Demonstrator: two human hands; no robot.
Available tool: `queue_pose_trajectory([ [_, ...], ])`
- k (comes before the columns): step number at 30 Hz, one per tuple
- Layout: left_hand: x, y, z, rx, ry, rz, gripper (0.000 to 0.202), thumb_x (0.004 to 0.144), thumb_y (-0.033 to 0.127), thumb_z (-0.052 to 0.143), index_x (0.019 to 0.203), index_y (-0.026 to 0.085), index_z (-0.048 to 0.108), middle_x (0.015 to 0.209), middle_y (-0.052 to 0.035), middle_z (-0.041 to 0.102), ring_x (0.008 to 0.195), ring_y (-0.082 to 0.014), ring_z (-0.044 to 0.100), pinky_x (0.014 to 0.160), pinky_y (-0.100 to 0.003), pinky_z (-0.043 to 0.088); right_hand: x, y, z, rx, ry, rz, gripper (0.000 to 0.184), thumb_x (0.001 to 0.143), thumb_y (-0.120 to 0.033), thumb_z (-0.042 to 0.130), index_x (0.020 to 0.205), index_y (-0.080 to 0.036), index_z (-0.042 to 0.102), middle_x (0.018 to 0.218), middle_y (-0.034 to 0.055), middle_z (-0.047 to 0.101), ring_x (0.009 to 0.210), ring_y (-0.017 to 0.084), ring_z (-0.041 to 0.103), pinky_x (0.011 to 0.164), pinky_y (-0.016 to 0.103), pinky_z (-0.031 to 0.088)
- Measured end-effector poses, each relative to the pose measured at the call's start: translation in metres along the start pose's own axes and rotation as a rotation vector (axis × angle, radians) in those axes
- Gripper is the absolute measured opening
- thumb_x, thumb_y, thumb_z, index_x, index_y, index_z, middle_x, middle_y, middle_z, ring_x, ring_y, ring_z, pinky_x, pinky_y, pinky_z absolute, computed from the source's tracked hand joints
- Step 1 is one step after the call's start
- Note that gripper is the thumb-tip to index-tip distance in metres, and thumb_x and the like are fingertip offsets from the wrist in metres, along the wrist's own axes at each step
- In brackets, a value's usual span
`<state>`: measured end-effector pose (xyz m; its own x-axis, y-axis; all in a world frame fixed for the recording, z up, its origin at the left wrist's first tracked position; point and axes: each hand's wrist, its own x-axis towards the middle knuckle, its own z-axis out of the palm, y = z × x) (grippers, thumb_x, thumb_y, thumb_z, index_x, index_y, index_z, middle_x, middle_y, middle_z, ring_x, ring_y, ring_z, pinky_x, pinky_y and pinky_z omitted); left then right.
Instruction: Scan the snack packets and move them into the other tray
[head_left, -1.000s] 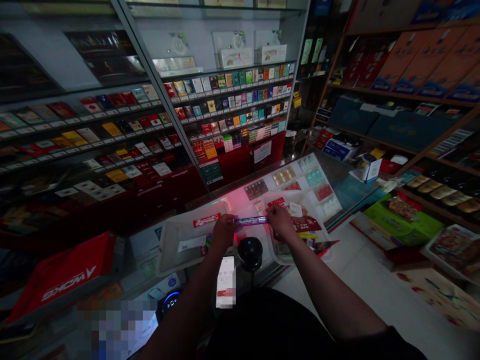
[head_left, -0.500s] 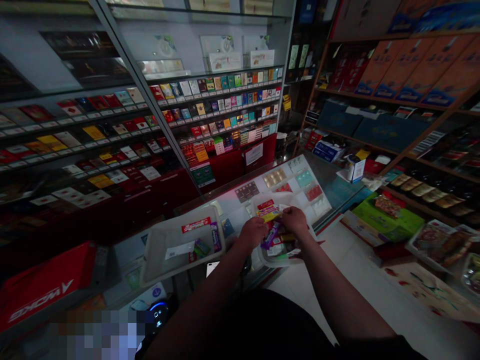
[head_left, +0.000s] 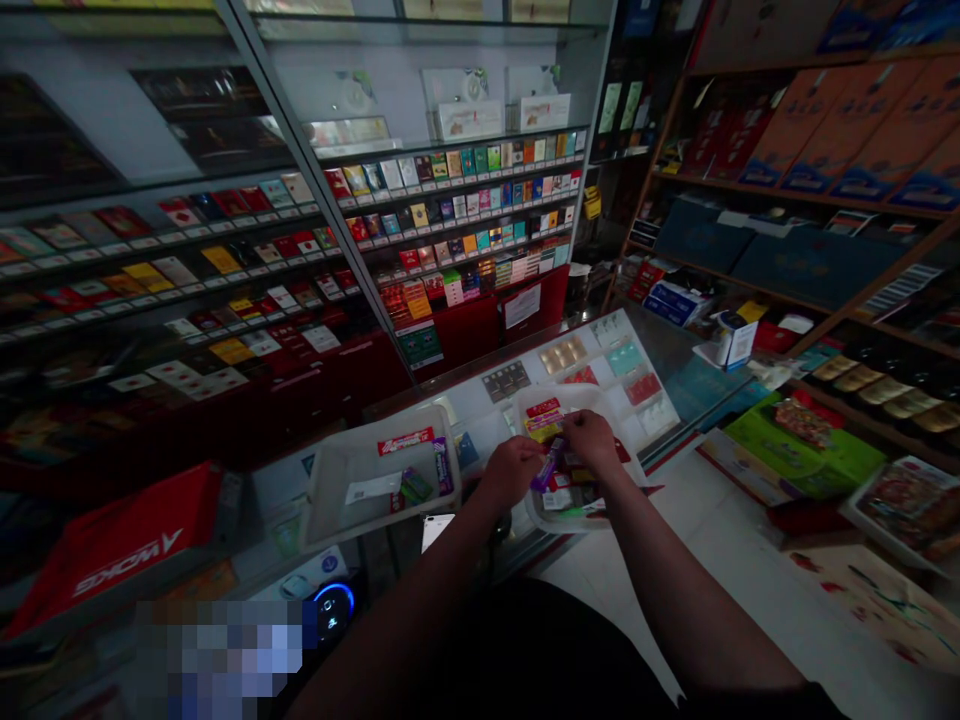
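Both of my hands are over a white plastic tray [head_left: 529,400] on the glass counter, and together they pinch a slim purple packet [head_left: 548,466]. My left hand [head_left: 511,470] grips its lower end. Above it, my right hand [head_left: 591,441] closes on the upper end. The tray under them holds several small packs, among them a red and yellow one [head_left: 544,417]. A second white tray [head_left: 331,497] stands to the left with a red strip pack [head_left: 405,441], a purple pack [head_left: 441,464] and a green pack [head_left: 414,486] in it.
A phone [head_left: 436,529] lies on the counter below the left tray, next to a blue-lit device [head_left: 332,606]. Glass cabinets [head_left: 450,200] full of cigarette packs stand behind the counter. Wooden shelves [head_left: 810,200] with cartons run along the right, above a white floor [head_left: 750,580].
A second ago my hands held the purple packet level in red light above the black scanner. They have since carried it right, over the right tray, tilted on end.
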<state>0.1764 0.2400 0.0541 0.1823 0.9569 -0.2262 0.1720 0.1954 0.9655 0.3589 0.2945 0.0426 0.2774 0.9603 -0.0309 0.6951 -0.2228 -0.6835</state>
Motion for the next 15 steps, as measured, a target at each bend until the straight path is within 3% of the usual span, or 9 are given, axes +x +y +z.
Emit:
queue_pose_trajectory([
  [7, -0.02, 0.002, -0.061, -0.037, 0.177, -0.055, 0.024, 0.075, 0.024, 0.069, 0.097, 0.015, 0.065, 0.082, -0.0064, 0.072, 0.07, -0.0149, 0.066, 0.064, -0.026, 0.047, -0.016, -0.043, 0.024, 0.088, -0.072, -0.097, 0.015, 0.079, -0.027, 0.058, 0.074, -0.017, 0.069, 0.074, 0.0039, 0.07, 0.07, 0.016, 0.062, 0.064, 0.025, 0.039],
  [15, -0.035, -0.026, -0.162, -0.031, 0.399, -0.158, 0.027, 0.073, 0.031, 0.067, 0.095, 0.015, 0.066, 0.081, -0.006, 0.071, 0.07, -0.0163, 0.065, 0.061, -0.025, 0.045, -0.036, -0.105, 0.085, 0.277, -0.259, -0.18, 0.013, 0.077, -0.026, 0.059, 0.08, -0.018, 0.069, 0.077, 0.0027, 0.072, 0.072, 0.015, 0.065, 0.066, 0.023, 0.046],
])
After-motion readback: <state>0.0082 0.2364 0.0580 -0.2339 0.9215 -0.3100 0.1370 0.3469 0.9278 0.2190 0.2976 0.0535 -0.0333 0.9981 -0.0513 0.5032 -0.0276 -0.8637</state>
